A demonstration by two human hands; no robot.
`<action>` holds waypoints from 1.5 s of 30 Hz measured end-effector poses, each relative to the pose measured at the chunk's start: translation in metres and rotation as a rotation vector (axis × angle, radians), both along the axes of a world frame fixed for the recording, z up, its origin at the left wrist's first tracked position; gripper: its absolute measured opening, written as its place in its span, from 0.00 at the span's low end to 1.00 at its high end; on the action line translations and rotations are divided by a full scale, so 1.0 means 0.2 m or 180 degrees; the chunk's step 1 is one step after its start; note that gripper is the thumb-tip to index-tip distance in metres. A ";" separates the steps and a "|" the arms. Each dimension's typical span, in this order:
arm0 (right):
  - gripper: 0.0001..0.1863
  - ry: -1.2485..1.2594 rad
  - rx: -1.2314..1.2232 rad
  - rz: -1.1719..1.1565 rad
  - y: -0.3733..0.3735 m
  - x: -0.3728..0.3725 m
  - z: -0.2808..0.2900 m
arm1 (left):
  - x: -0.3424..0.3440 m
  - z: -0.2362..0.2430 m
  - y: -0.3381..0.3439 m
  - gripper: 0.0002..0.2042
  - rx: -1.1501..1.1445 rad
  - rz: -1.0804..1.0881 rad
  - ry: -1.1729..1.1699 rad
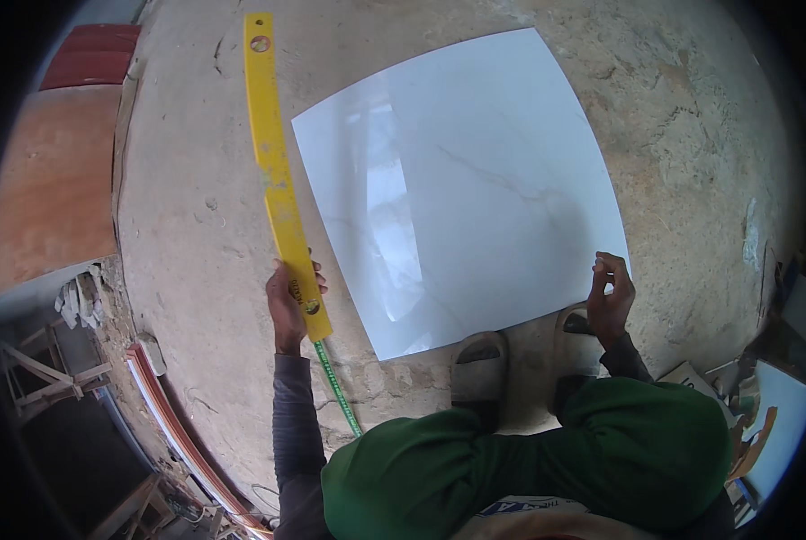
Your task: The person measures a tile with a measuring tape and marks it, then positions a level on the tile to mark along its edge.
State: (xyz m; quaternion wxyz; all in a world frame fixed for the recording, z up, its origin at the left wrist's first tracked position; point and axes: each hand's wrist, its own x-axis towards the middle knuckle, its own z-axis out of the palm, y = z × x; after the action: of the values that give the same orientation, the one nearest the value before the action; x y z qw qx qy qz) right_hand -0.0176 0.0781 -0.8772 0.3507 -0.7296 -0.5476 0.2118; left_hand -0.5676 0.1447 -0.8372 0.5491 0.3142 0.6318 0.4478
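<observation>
My left hand is closed around the lower end of a long yellow spirit level, which points away from me just left of a large white tile with faint veins. A green measuring tape extends from under that end of the level toward me. My right hand is at the tile's near right corner, its fingers drawn together; whether they hold anything small is hidden. My feet in sandals are just below the tile's near edge.
The floor is rough concrete. At the left are a wooden board, a red panel, broken rubble, wooden frames and long striped strips. More white sheet pieces and scraps lie at the lower right.
</observation>
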 end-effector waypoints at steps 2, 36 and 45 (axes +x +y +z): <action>0.09 0.0043 0.0145 0.0112 -0.03 -0.03 -0.01 | 0.29 -0.02 0.07 0.35 -0.0123 -0.0184 -0.0539; 0.04 0.1141 0.0358 0.0439 0.00 -0.08 -0.14 | 1.38 0.20 0.69 0.25 -0.0105 -0.0141 0.0068; 0.06 0.1345 0.0316 0.0520 0.09 -0.15 -0.10 | 1.42 -0.08 0.55 0.31 0.0269 -0.0199 0.1661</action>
State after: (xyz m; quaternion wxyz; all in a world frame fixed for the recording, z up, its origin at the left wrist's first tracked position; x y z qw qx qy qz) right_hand -0.0470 0.0953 -0.8971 0.4746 -0.6041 -0.5291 0.3604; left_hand -0.2835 0.2544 -0.8540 0.3676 0.4611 0.7228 0.3604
